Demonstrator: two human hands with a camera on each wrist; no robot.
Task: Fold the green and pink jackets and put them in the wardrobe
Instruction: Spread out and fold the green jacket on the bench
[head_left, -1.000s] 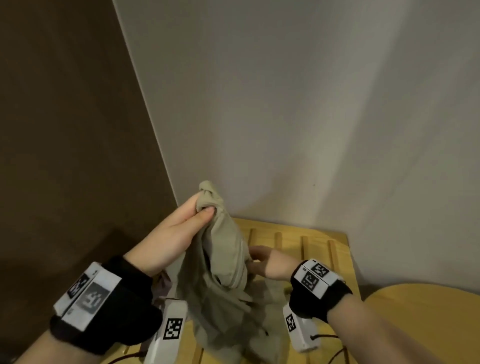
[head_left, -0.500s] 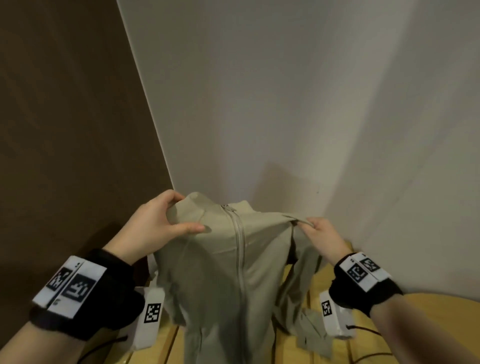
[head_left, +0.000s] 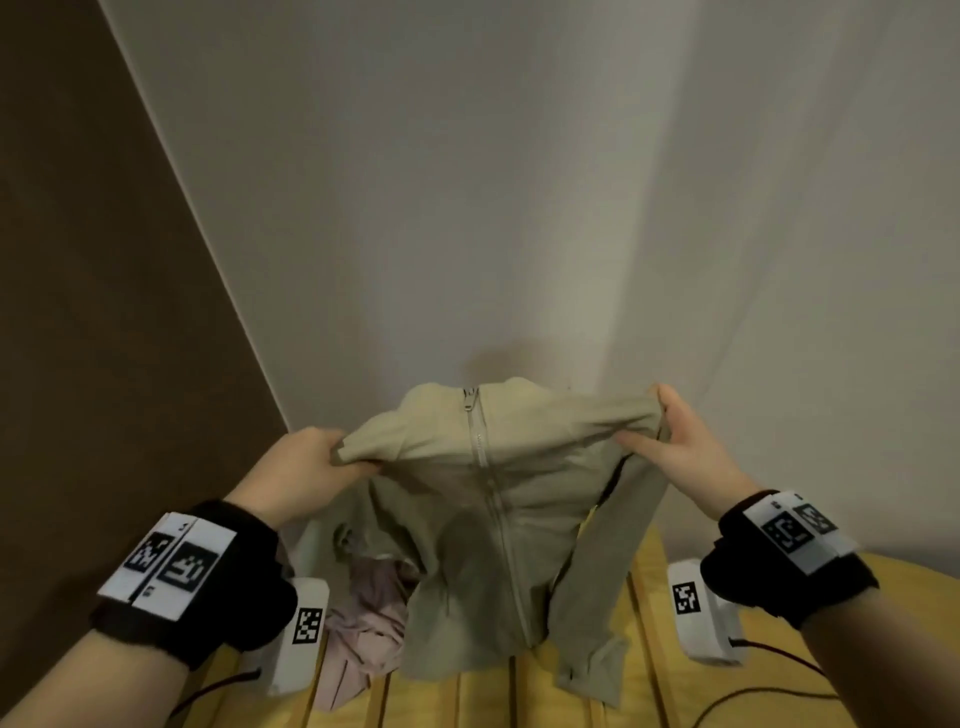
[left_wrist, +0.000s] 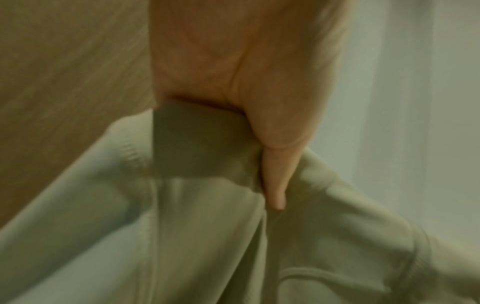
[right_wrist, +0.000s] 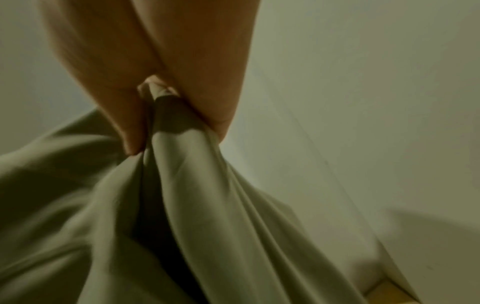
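The pale green zip-up jacket (head_left: 483, 519) hangs spread out in front of me, zipper facing me, its hem and one sleeve reaching down to the slatted wooden surface (head_left: 644, 613). My left hand (head_left: 301, 467) pinches its left shoulder and my right hand (head_left: 675, 447) pinches its right shoulder, both raised at the same height. The left wrist view shows the thumb (left_wrist: 275, 174) pressed into the green jacket (left_wrist: 207, 236); the right wrist view shows the green jacket (right_wrist: 194, 195) bunched between thumb and fingers (right_wrist: 130, 123). The pink jacket (head_left: 369, 623) lies crumpled below, left of the green one.
A white wall (head_left: 467, 208) rises right behind the jacket, with a dark brown panel (head_left: 104, 312) to the left. A rounded yellow wooden surface (head_left: 914, 623) sits at the lower right, and cables trail from the wrist cameras.
A second ago the green jacket was a bunched lump in my left hand. My hands have moved apart to its shoulders and lifted, so it now hangs spread flat.
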